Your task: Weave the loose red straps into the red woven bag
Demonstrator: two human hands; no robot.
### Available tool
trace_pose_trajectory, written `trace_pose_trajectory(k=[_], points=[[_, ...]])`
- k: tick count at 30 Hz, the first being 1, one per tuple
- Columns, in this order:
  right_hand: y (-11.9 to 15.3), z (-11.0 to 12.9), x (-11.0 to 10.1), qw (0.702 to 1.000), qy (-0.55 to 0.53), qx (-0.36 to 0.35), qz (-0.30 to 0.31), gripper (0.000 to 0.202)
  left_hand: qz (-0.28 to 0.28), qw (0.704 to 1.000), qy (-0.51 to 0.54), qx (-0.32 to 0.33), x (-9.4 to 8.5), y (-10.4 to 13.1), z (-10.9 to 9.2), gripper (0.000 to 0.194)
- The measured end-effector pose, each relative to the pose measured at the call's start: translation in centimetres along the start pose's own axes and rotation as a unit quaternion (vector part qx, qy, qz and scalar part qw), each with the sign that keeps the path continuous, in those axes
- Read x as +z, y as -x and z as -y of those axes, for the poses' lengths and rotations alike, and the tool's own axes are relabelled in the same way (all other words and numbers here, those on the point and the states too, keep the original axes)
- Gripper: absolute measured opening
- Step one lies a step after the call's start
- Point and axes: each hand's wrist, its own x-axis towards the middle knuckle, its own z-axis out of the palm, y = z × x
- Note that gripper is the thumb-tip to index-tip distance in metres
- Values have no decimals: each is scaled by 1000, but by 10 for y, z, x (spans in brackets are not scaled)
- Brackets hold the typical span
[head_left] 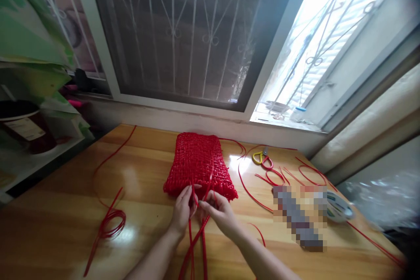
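Your left hand (184, 205) and right hand (220, 210) have fingers clamped on red strands (195, 200) at the woven piece's (200, 164) six o'clock; scissors (264, 156), its three o'clock.

Left hand (182, 210) bare, slim, with slender fingers and smooth back. Right hand (223, 214) bare too, similar slim build. Left forearm (157, 249) uncovered from narrow wrist to lower edge of view. Right forearm (259, 249) likewise uncovered, smooth-sided, widening away from wrist. Fingertips slightly blurred; nail details too small to tell.
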Motion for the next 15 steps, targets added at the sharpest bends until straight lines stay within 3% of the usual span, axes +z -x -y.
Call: trace_pose_trajectory(k=[8, 12, 15], points=[[12, 10, 6, 996, 30, -2, 83, 16, 26, 998, -25, 48, 1, 1, -1, 35], [12, 13, 4, 983, 146, -42, 106, 10, 26, 999, -22, 38, 2, -1, 1, 33], [14, 13, 1, 947, 274, -79, 147, 6, 18, 999, -23, 35, 0, -3, 4, 32]])
